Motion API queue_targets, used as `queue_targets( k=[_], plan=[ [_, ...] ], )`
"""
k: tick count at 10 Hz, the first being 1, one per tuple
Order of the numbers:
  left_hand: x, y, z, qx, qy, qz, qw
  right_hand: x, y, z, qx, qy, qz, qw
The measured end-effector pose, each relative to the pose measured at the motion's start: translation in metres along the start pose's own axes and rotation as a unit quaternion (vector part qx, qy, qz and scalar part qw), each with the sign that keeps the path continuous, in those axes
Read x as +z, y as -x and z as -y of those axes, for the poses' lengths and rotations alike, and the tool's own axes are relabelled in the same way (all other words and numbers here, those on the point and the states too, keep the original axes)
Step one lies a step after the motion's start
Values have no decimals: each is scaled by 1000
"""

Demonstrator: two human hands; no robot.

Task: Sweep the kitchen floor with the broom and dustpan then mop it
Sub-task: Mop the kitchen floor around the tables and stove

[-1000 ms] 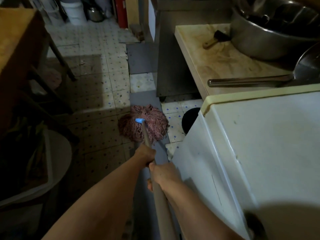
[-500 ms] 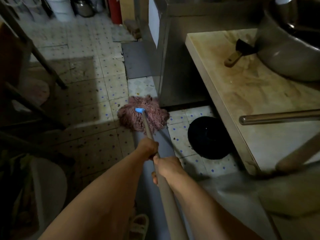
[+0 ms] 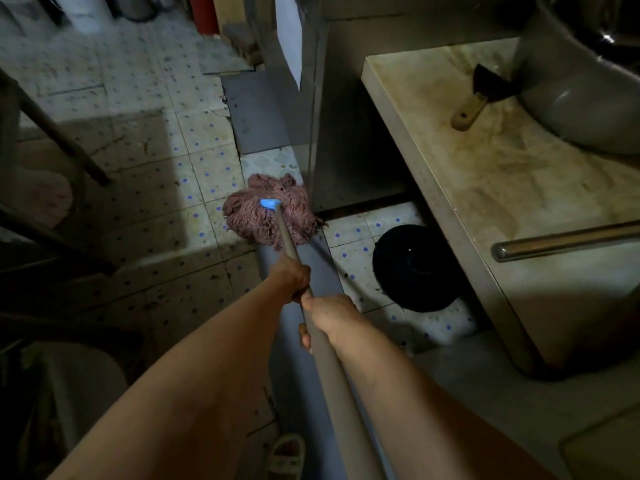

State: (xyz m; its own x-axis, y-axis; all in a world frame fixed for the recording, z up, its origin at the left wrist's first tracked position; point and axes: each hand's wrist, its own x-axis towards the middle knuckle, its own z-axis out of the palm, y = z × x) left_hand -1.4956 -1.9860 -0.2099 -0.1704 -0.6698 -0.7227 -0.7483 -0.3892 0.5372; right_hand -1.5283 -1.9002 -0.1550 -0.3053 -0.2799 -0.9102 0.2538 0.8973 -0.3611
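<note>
Both hands on 1 mop handle [image 3: 289, 242], stacked close, nearly touching. L hand [image 3: 290, 277] is further down the shaft, fingers wrapped fully round it, knuckles up, forearm coming in from lower left, extended. R hand [image 3: 327, 315] sits just behind it, nearer the body, curled round the shaft w/ thumb tip showing on the left side; forearm enters from lower right. Grip on both: closed tight round the handle, no gap seen.

Handle runs from bottom centre up and slightly left to a blue plastic socket [image 3: 270, 203], 1 pc. Mop head [image 3: 272, 214]: pinkish-red string type, spread flat on the tiled floor [image 3: 162, 188], right beside the base of a steel cabinet [image 3: 349, 133], partly on a grey strip [image 3: 258, 109] of flooring.

Counts: 1 mop, 2 hands, 1 black round object [image 3: 415, 268] on the floor under the counter edge, near the mop but apart. Counter [image 3: 485, 174], stained: 1 scraper-like tool w/ wooden handle [image 3: 469, 110], 1 large metal basin [image 3: 581, 88], 1 metal tube handle [image 3: 561, 242] projecting from right. 1 sandalled foot [image 3: 285, 455] at bottom centre. Broom, dustpan: not identified in view.

Labels/writing: none legible; scene dim.
</note>
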Motion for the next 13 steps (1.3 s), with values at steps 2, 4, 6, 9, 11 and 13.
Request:
queue_targets(
  k=[2, 4, 6, 9, 11, 13],
  plan=[
    [27, 51, 22, -1, 5, 23, 1000, -16, 33, -53, 16, 0, 9, 1000],
    [75, 120, 69, -14, -50, 25, 998, -39, 76, -140, 26, -16, 21, 999],
    [120, 200, 105, -7, -37, 41, 998, -59, 121, -221, 57, -59, 41, 996],
    [163, 289, 143, -23, -10, 85, 996, -84, 171, -306, -9, -95, 11, 995],
    [165, 296, 142, -34, -7, 82, 996, -87, 190, -302, 85, -99, 19, 991],
    [145, 253, 127, -14, -13, 63, 998, -75, 171, -260, 55, -57, 13, 997]
  ],
)
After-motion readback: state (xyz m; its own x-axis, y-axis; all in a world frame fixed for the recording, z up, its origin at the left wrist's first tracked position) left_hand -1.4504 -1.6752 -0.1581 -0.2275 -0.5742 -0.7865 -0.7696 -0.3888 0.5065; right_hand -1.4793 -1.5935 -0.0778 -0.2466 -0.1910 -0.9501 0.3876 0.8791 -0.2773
